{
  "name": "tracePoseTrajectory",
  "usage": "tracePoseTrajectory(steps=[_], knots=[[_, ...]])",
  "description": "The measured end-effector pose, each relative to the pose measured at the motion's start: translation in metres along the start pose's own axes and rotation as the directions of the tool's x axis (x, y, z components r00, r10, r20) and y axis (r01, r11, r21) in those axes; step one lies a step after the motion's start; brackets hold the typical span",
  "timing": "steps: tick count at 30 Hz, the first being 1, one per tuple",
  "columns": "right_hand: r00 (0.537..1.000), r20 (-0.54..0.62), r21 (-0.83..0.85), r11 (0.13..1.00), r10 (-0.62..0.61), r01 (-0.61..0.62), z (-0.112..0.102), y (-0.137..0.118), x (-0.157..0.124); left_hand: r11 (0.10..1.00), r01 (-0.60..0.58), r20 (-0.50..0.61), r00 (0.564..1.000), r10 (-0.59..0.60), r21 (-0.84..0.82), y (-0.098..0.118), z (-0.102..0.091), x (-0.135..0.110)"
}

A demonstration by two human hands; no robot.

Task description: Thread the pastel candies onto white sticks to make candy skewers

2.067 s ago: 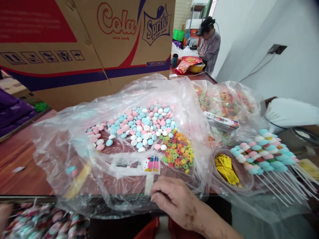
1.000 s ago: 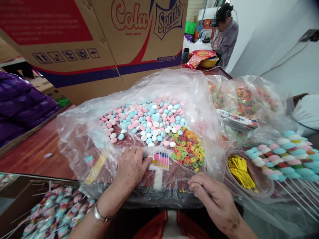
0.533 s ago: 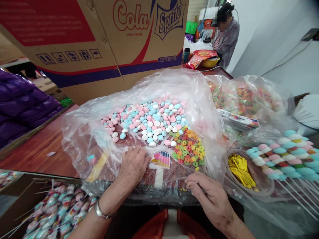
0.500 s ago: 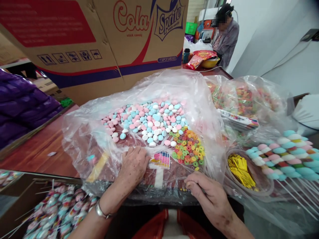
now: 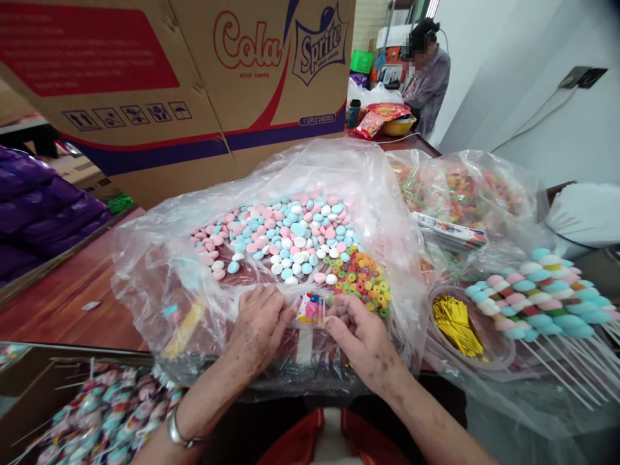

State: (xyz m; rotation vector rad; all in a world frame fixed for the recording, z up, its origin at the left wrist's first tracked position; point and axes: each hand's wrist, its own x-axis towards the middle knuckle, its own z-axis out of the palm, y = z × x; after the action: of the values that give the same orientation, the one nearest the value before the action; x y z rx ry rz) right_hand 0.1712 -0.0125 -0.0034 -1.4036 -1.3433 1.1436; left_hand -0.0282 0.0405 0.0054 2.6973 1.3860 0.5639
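Note:
A big clear plastic bag lies open on the wooden table, holding pink, blue and white candy discs and small coloured ring candies. My left hand and my right hand both rest at the bag's near edge. Between their fingertips sits a small colourful printed label on a white strip. Each hand pinches one side of it, the left from the left, the right from the right. A metal bracelet is on my left wrist.
A large Cola/Sprite cardboard box stands behind the bag. Finished candy skewers and a clear tub of gold twist ties lie to the right. Wrapped skewers fill a tray at lower left. Another person works far behind.
My right hand has moved up and left from the bag's front edge to the label. My left hand stays at the label's left side. The label now looks lifted and bent.

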Motion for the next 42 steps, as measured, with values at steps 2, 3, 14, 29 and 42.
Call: tracePoseTrajectory(steps=[2,3,14,29,42], knots=[[0.999,0.020,0.050,0.998,0.029,-0.030,0.009,-0.001,0.011,0.999,-0.035,-0.037,0.999,0.036,0.019,0.006,0.002,0.000],[0.999,0.025,0.041,0.999,0.031,-0.032,0.011,-0.001,0.016,0.999,-0.050,-0.045,0.998,0.051,0.023,0.008,0.003,0.000],[0.978,0.066,-0.167,0.964,-0.200,0.208,-0.008,-0.010,0.024,0.969,-0.115,0.108,0.984,0.141,-0.218,0.016,-0.023,0.029],[0.935,0.031,-0.272,0.897,-0.352,0.347,-0.033,-0.011,0.023,0.726,0.323,0.527,0.848,0.063,-0.607,0.024,-0.024,0.064],[0.920,-0.102,-0.332,0.885,-0.378,0.327,-0.037,-0.011,0.023,0.710,0.308,0.458,0.889,0.023,-0.633,0.019,-0.016,0.057]])
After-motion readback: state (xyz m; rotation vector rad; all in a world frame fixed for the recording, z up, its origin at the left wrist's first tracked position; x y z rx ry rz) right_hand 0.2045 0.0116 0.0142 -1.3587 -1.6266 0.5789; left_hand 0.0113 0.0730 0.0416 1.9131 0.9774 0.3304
